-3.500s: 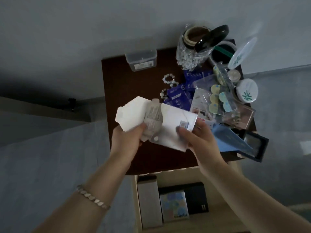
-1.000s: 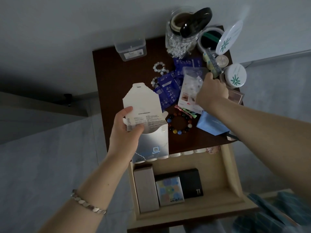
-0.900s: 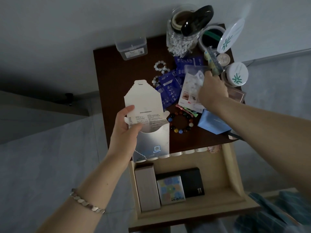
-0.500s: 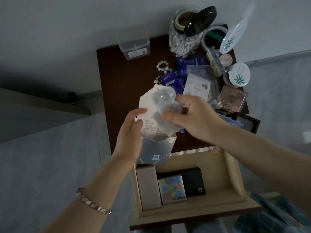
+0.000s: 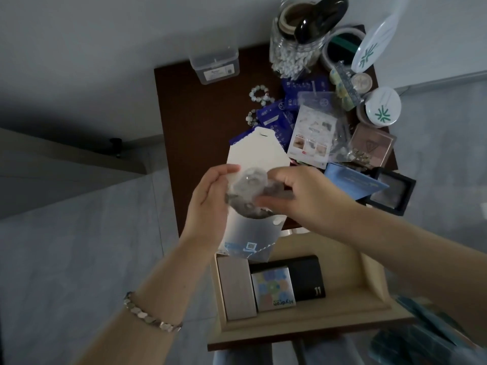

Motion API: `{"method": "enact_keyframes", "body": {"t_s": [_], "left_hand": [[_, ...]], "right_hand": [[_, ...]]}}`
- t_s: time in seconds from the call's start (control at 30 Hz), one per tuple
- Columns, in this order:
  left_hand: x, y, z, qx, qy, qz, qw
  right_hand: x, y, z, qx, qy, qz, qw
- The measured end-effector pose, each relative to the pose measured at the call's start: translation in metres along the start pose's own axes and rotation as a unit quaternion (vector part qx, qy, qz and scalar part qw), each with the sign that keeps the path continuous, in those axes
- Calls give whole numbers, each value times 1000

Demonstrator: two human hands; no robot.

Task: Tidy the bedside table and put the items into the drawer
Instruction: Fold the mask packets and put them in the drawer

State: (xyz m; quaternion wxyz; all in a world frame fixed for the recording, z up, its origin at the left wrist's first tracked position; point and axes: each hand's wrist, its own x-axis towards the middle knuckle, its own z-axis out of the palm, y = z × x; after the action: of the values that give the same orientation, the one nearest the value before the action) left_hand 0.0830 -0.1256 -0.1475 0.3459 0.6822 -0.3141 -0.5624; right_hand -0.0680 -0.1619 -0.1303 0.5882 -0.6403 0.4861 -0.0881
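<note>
My left hand (image 5: pixel 208 204) holds an open white carton (image 5: pixel 257 154), flap up, over the front edge of the dark bedside table (image 5: pixel 189 122). My right hand (image 5: pixel 303 196) grips a clear plastic blister pack (image 5: pixel 249 191) at the carton's mouth, partly inside it. Below, the pale wooden drawer (image 5: pixel 369 293) stands open with three boxes in it: a grey box (image 5: pixel 238 288), a colourful box (image 5: pixel 274 288) and a black box (image 5: pixel 307 280).
The table's right half is crowded: a jar of cotton swabs (image 5: pixel 295 48), blue sachets (image 5: pixel 279 114), a bead bracelet (image 5: pixel 259 93), round white tins (image 5: pixel 382 106), a clear packet (image 5: pixel 313 133), a blue card (image 5: pixel 353 180), a black case (image 5: pixel 392 191). A small lidded box (image 5: pixel 214 67) sits at the back.
My right hand picked the clear blister pack from the pile at the right and brought it to the carton's mouth. It now sits lower in the carton than half a second ago.
</note>
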Motion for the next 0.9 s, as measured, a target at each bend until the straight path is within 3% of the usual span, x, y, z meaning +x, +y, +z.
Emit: {"method": "enact_keyframes", "body": {"t_s": [0.2,0.4,0.57,0.8,0.9], "left_hand": [[-1,-2,-1,32,-23,11,999],[-2,-5,-5,19,2,38,999],[-6,-7,-5,12,-16,40,999],[-8,-7,-2,10,-21,33,999],[-8,-10,-2,30,-8,8,999]], "right_hand": [[-4,8,8,-112,-18,-52,992],[-11,-2,-14,75,44,2,996],[-17,-3,-18,147,96,-21,984],[-18,8,11,125,90,-4,988],[-17,9,12,48,63,0,997]]}}
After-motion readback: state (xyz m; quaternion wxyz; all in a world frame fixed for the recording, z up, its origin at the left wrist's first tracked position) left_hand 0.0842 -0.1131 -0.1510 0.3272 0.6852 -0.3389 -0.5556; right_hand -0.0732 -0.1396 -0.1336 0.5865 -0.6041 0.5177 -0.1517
